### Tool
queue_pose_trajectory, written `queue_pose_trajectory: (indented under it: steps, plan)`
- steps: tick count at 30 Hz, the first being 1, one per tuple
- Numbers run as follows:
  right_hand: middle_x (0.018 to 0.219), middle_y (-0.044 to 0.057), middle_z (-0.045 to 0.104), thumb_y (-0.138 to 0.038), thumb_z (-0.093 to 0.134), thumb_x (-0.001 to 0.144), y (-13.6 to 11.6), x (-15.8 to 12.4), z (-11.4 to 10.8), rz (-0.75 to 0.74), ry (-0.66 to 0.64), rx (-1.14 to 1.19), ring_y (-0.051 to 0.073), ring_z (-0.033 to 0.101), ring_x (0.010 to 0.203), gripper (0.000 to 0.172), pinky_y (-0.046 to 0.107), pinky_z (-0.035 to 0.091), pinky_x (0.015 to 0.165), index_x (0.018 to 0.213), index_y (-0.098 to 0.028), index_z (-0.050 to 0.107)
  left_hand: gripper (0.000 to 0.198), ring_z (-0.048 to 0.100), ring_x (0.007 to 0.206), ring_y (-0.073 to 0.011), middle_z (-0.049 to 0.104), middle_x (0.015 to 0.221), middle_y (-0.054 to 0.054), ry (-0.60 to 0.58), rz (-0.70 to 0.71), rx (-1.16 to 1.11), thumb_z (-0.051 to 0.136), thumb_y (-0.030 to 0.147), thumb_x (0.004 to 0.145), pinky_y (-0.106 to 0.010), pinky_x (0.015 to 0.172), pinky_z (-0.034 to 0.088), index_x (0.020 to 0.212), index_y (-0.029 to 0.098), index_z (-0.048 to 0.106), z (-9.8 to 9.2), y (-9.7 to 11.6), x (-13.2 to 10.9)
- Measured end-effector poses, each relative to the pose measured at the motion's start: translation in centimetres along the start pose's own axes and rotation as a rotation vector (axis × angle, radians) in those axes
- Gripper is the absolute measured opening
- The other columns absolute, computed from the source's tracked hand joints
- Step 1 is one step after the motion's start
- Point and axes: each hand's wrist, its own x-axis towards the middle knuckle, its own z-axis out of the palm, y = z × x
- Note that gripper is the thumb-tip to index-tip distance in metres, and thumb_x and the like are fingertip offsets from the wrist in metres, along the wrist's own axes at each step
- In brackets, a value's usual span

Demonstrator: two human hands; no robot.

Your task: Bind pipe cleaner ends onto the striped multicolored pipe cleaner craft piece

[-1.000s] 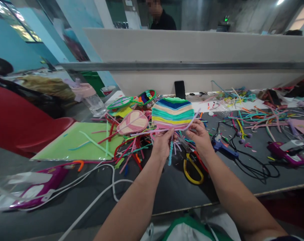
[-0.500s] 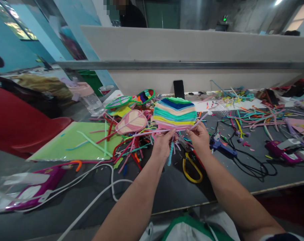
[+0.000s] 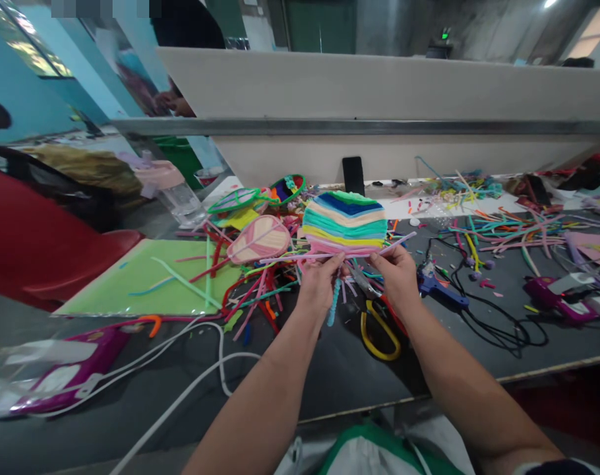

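A striped pipe-cleaner piece [image 3: 347, 224], banded in green, blue, cream, teal, yellow and pink, lies tilted in front of me. Along its lower pink edge runs a lilac pipe cleaner [image 3: 396, 244], its ends sticking out to both sides. My left hand [image 3: 320, 280] pinches this strip near its middle, and my right hand [image 3: 395, 274] pinches it farther right. A twisted light-blue stem [image 3: 334, 303] hangs below my left fingers. Beneath my right hand lie scissors with yellow-and-red handles [image 3: 379, 333], partly covered. To the left rests a pink leaf-shaped piece [image 3: 259, 239].
A blue glue gun [image 3: 441, 290] with a black cord lies at right. Loose pipe cleaners [image 3: 512, 231] spread behind it. Left are a green sheet [image 3: 136, 277], a water bottle [image 3: 176, 194] and a purple power strip [image 3: 72, 369]. A phone [image 3: 353, 175] leans on the partition.
My right hand has shifted slightly right along the lilac pipe cleaner, whose right part sits a little lower. Beyond the partition, a person has moved left.
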Motion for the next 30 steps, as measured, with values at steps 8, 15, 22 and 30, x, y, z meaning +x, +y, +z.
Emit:
queue_pose_trajectory:
  steps: [8, 15, 22, 30]
  plan:
    - [0.065, -0.003, 0.063, -0.028, 0.076, 0.064, -0.3, 0.4, -0.3, 0.095, -0.020, 0.053, 0.015, 0.061, 0.061, 0.021, 0.032, 0.052, 0.066, 0.072, -0.021, 0.058, 0.018, 0.052, 0.041, -0.0099, 0.055, 0.047, 0.002, -0.003, 0.011, -0.002, 0.076, 0.023, 0.062, -0.022, 0.042, 0.040, 0.057, 0.013, 0.061, -0.3, 0.2, 0.3]
    - [0.067, -0.002, 0.067, -0.030, 0.078, 0.063, -0.7, 0.6, -0.4, 0.117, -0.048, 0.088, 0.017, 0.066, 0.064, 0.024, 0.035, 0.055, 0.068, 0.073, -0.021, 0.058, 0.019, 0.053, 0.042, -0.0106, 0.056, 0.048, 0.001, -0.028, 0.003, 0.002, 0.076, 0.024, 0.063, -0.022, 0.041, 0.040, 0.059, 0.013, 0.062, -0.6, 0.0, 0.5]
    - [0.067, -0.003, 0.066, -0.031, 0.077, 0.063, -1.3, 0.2, 0.1, 0.108, -0.033, 0.117, 0.019, 0.068, 0.064, 0.026, 0.039, 0.056, 0.070, 0.072, -0.022, 0.054, 0.021, 0.052, 0.042, -0.0098, 0.055, 0.047, 0.002, -0.027, 0.000, 0.006, 0.077, 0.026, 0.063, -0.023, 0.044, 0.042, 0.058, 0.013, 0.062, -0.4, 0.2, 0.4]
    - [0.065, -0.004, 0.065, -0.026, 0.071, 0.072, -1.0, -0.1, 0.2, 0.002, 0.009, 0.172, 0.020, 0.069, 0.065, 0.019, 0.037, 0.055, 0.069, 0.073, -0.022, 0.053, 0.024, 0.057, 0.045, -0.0115, 0.058, 0.051, 0.002, -0.053, -0.103, -0.031, 0.080, 0.029, 0.060, -0.023, 0.045, 0.045, 0.066, 0.013, 0.063, -0.1, 0.6, 0.0]
